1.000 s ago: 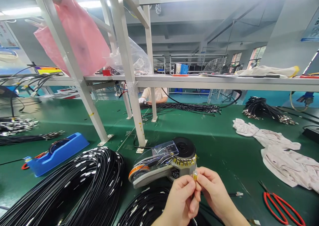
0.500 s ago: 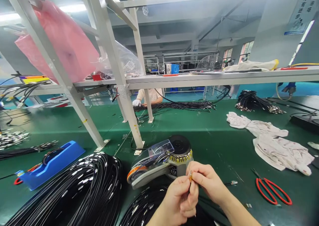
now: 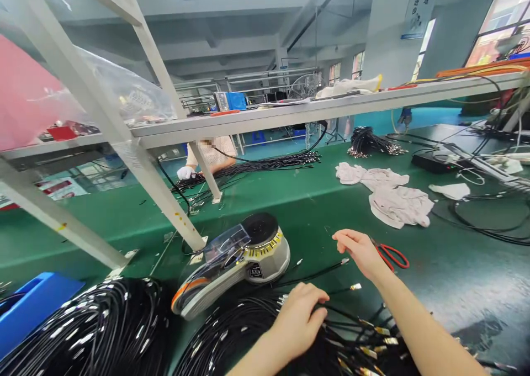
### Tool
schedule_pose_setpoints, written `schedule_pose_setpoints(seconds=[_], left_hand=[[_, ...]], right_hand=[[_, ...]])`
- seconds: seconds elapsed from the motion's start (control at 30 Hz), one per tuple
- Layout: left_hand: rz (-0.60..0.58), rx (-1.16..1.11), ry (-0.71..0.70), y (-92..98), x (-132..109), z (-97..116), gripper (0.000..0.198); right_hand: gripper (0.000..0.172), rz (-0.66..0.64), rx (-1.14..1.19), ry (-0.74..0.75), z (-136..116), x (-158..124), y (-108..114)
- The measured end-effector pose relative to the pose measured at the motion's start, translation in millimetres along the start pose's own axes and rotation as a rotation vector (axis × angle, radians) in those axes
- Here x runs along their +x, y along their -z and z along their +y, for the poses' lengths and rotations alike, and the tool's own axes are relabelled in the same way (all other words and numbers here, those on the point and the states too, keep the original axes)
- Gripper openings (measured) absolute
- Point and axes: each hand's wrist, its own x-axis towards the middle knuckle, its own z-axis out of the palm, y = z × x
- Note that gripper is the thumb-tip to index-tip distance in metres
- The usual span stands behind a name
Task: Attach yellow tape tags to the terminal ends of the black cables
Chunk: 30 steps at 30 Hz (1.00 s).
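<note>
Cables (image 3: 229,332), black, glossy, metal-tipped with some yellow, beneath left hand (image 3: 300,318), right hand (image 3: 356,248) loosely curled, both grips unclear.

Shelf (image 3: 265,120): bore a clear bag (image 3: 138,91), a blue box (image 3: 237,100) and a yellow-edged white glove (image 3: 350,87). Pink bag (image 3: 20,97): showed at far left, partly cropped. Fan (image 3: 304,86): stood behind. Sign (image 3: 419,6): hung beyond, rightward. White cloths (image 3: 399,204): lay crumpled on the bench (image 3: 306,205).

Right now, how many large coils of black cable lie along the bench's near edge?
2. The left coil lies beside the blue holder; the middle coil lies in front of the grey machine, partly hidden by the left hand. More may be hidden.
</note>
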Motion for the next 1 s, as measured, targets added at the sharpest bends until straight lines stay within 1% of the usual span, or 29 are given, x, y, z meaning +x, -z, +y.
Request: schedule_pose_setpoints(seconds=[0.07,0.13,0.2,0.27,0.33,0.43,0.53,0.6,0.67,0.77,0.8,0.83,0.87,0.9,0.93,1.0], left_hand=[[-0.015,0.113,0.014,-4.4,21.7,-3.4,0.022],[-0.020,0.242,0.044,-12.5,48.0,-7.3,0.022],[0.005,0.281,0.094,-22.7,73.8,-12.1,0.022],[0.012,0.298,0.139,-32.9,94.2,-17.7,0.022],[0.010,0.290,0.178,-41.2,106.9,-22.9,0.021],[0.007,0.227,0.220,-47.7,113.7,-27.9,0.012],[0.017,0.107,0.241,-44.5,111.0,-27.4,0.005],[0.026,-0.007,0.248,-35.3,105.4,-22.7,0.005],[0.045,-0.130,0.244,-19.8,96.1,-13.6,0.008],[0.083,-0.299,0.212,13.1,76.0,7.9,0.006],[0.076,-0.378,0.191,24.8,68.1,15.6,0.006],[0.019,-0.586,0.143,35.7,60.0,22.6,0.009],[-0.015,-0.720,0.101,45.2,51.7,28.2,0.012],[-0.041,-0.804,0.084,52.5,43.3,31.8,0.015],[-0.069,-0.870,0.085,57.2,34.9,33.2,0.018],[-0.115,-0.917,0.152,58.4,18.7,30.0,0.023]], right_hand=[[0.021,0.074,0.021,-0.006,12.7,2.8,9.8],[0.022,0.128,0.039,-0.003,20.2,5.8,14.9],[0.023,0.161,0.047,0.000,24.0,7.7,16.7],[0.024,0.181,0.043,0.002,26.0,8.0,16.9],[0.023,0.198,0.031,0.005,27.5,7.5,17.0],[0.023,0.215,0.026,0.003,29.5,7.0,18.2],[0.022,0.224,0.048,-0.006,29.3,7.4,20.3],[0.023,0.224,0.076,-0.010,27.0,7.2,21.2],[0.025,0.215,0.112,-0.013,23.2,6.2,20.5],[0.029,0.171,0.163,-0.022,16.6,3.5,14.7],[0.030,0.149,0.174,-0.026,14.4,2.5,11.3],[0.030,0.122,0.180,-0.031,12.3,1.6,7.2],[0.031,0.094,0.181,-0.034,10.1,0.9,2.6],[0.031,0.065,0.179,-0.038,7.7,0.3,-2.5],[0.030,0.032,0.171,-0.041,4.9,0.1,-8.1],[0.028,-0.054,0.119,-0.041,-2.0,0.4,-20.5]])
